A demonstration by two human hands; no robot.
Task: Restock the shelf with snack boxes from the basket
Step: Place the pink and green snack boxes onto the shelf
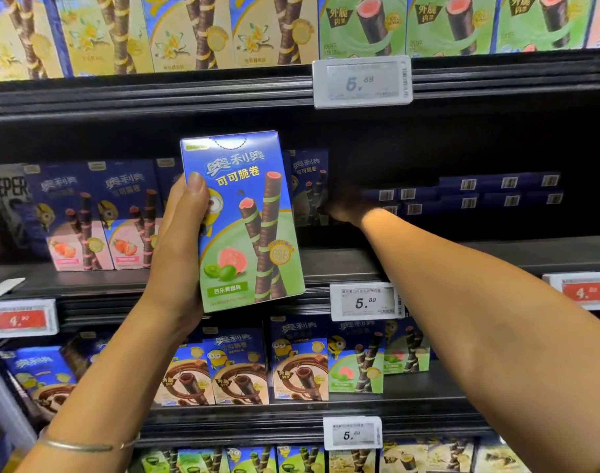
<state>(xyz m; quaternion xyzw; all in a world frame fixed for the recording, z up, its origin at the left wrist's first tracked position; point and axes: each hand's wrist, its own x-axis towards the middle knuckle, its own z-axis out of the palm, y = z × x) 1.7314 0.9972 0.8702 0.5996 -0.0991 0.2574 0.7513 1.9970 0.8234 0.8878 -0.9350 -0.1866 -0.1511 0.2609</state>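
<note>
Gripping a glossy, rectangular cardboard snack box (244,220) by one long edge, the left hand (181,216) is holding it upright before the dark shelf (428,261). The right hand (346,206) is reaching deep into shadow beside a shelved box (309,186); its grip I cannot tell.

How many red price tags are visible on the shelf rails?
2. One red price tag is on the middle shelf's rail at far left; the other is on that rail at far right, cropped by the frame. More may lie outside view.
</note>
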